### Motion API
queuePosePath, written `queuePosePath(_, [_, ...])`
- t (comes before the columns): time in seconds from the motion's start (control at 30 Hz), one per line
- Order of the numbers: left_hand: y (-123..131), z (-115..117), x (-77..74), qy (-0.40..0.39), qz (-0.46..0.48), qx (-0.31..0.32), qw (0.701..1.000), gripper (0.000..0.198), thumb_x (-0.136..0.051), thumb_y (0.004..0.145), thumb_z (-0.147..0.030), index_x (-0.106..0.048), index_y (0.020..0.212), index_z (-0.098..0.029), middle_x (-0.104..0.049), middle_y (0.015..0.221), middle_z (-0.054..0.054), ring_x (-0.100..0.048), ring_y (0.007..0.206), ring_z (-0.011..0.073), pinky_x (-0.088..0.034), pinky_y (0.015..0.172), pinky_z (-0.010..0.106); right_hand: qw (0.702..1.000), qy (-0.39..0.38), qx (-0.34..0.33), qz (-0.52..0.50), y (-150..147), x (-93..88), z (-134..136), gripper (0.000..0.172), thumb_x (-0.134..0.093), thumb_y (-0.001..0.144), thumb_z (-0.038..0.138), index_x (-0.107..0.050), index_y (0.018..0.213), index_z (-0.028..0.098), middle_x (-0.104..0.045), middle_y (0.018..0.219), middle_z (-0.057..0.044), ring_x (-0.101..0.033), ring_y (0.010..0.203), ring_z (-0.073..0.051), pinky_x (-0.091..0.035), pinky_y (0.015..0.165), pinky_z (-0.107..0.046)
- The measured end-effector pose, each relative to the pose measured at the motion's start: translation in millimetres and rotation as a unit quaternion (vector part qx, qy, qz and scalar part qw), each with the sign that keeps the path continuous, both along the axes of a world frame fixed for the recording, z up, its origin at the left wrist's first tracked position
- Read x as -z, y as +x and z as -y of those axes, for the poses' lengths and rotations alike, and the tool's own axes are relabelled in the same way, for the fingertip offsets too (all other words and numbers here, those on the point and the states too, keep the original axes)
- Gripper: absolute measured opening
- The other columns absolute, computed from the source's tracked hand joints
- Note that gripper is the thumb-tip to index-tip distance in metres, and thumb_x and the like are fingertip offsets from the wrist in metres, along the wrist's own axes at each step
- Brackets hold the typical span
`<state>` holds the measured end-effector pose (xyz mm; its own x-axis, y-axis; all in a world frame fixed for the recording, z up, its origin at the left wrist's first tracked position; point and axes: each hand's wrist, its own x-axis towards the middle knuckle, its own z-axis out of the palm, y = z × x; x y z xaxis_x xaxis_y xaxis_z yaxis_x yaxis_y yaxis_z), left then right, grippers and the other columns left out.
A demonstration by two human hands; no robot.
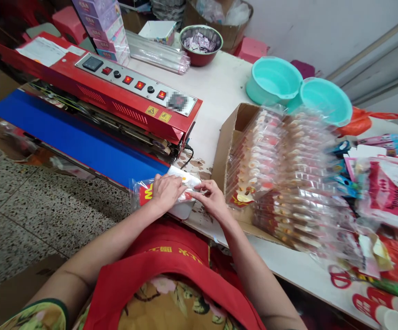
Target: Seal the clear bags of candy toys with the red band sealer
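A clear plastic packet with red print (144,192) lies at the near table edge, just past the blue conveyor belt (71,135) of a red band sealer (130,98). My left hand (166,191) lies flat on top of the packet, fingers together, pressing it down. At the packet's right end, my right hand (211,197) pinches its open edge with the fingertips. A white block under the packet partly shows.
A cardboard box (231,137) to the right holds several filled clear packets (288,174) stacked on edge. Two teal basins (274,80) stand behind it, and a metal bowl of small wrappers (201,43) is further back. More packaging piles at the far right.
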<state>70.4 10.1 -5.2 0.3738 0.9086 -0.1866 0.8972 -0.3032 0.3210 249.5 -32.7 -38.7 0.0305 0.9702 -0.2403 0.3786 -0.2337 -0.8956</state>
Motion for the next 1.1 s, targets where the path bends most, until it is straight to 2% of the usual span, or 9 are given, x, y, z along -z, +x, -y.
queuePosePath(0.1, [-2,-5,0.2,-0.019,0.006,-0.003,1.000,0.027,-0.056,0.087,-0.043,-0.066,0.075,-0.021,-0.071,0.081,0.007,-0.060,0.081,0.0241,-0.032,0.076,0.038,0.998,-0.011,0.052,0.025,-4,5.0,12,0.042,-0.072,0.066,0.062,-0.065,0.067,0.020,-0.053,0.084,-0.005,-0.052,0.081,-0.020,-0.045,0.075,-0.034])
queuePosePath(0.17, [-10,-7,0.0,-0.008,0.033,-0.010,0.999,0.025,-0.060,0.084,-0.047,-0.067,0.088,-0.023,-0.071,0.092,0.007,-0.059,0.089,0.0244,-0.034,0.082,0.038,0.997,-0.008,0.080,-0.005,-6,5.9,15,0.043,-0.069,0.069,0.062,-0.063,0.062,0.021,-0.055,0.085,-0.006,-0.053,0.091,-0.023,-0.044,0.085,-0.038])
queuePosePath(0.27, [-33,-3,0.8,0.024,0.068,0.018,0.997,0.076,-0.071,0.069,-0.059,-0.049,0.133,-0.024,-0.057,0.130,0.012,-0.048,0.118,0.0304,-0.029,0.101,0.045,0.992,0.007,0.122,-0.043,-5,0.5,17,0.038,-0.072,0.069,0.057,-0.063,0.064,0.021,-0.058,0.101,-0.009,-0.052,0.109,-0.026,-0.039,0.098,-0.042])
queuePosePath(0.37, [-54,9,1.9,0.008,0.037,0.096,0.995,0.109,-0.075,0.061,-0.059,-0.023,0.150,-0.024,-0.039,0.146,0.016,-0.037,0.129,0.0351,-0.014,0.110,0.055,0.987,-0.003,0.141,-0.080,-3,-7.6,17,0.033,-0.074,0.069,0.053,-0.063,0.065,0.021,-0.062,0.107,-0.010,-0.050,0.118,-0.027,-0.033,0.105,-0.045])
queuePosePath(0.53, [-58,28,-2.6,0.044,-0.006,0.080,0.996,0.100,-0.075,0.066,-0.042,-0.024,0.150,-0.024,-0.044,0.136,0.017,-0.043,0.120,0.0347,-0.024,0.107,0.051,0.962,-0.073,0.181,-0.190,-4,-16.1,17,0.039,-0.077,0.065,0.055,-0.059,0.060,0.021,-0.069,0.101,-0.011,-0.052,0.121,-0.030,-0.044,0.096,-0.045])
queuePosePath(0.7, [-50,43,-6.2,0.071,0.020,0.007,0.997,0.098,-0.077,0.065,-0.044,-0.029,0.148,-0.023,-0.044,0.136,0.019,-0.044,0.118,0.0373,-0.034,0.097,0.050,0.938,-0.099,0.204,-0.263,-9,-25.5,6,0.037,-0.081,0.060,0.053,-0.066,0.070,0.020,-0.071,0.101,-0.006,-0.066,0.091,-0.022,-0.056,0.078,-0.036])
queuePosePath(0.8, [-52,40,-2.2,0.003,0.105,-0.064,0.992,0.100,-0.077,0.065,-0.046,-0.026,0.148,-0.024,-0.046,0.137,0.017,-0.048,0.118,0.0346,-0.039,0.095,0.048,0.939,-0.088,0.210,-0.258,-10,-30.5,-6,0.035,-0.083,0.058,0.049,-0.069,0.068,0.019,-0.072,0.084,-0.005,-0.066,0.077,-0.019,-0.056,0.076,-0.035])
queuePosePath(0.93, [-58,17,4.7,-0.198,0.289,-0.186,0.918,0.089,-0.070,0.072,-0.048,-0.028,0.146,-0.021,-0.062,0.115,0.012,-0.063,0.095,0.0240,-0.049,0.081,0.038,0.949,-0.063,0.199,-0.237,-10,-37.3,-18,0.032,-0.085,0.057,0.045,-0.074,0.071,0.019,-0.072,0.077,-0.005,-0.065,0.071,-0.018,-0.055,0.076,-0.036])
queuePosePath(1.1, [-51,-16,-6.7,-0.357,0.468,-0.207,0.781,0.069,-0.075,0.067,-0.040,-0.051,0.129,-0.019,-0.068,0.102,0.008,-0.065,0.087,0.0202,-0.051,0.073,0.030,0.956,-0.064,0.165,-0.232,-14,-50.1,-25,0.031,-0.085,0.055,0.044,-0.075,0.070,0.019,-0.075,0.083,-0.007,-0.066,0.074,-0.020,-0.054,0.075,-0.036])
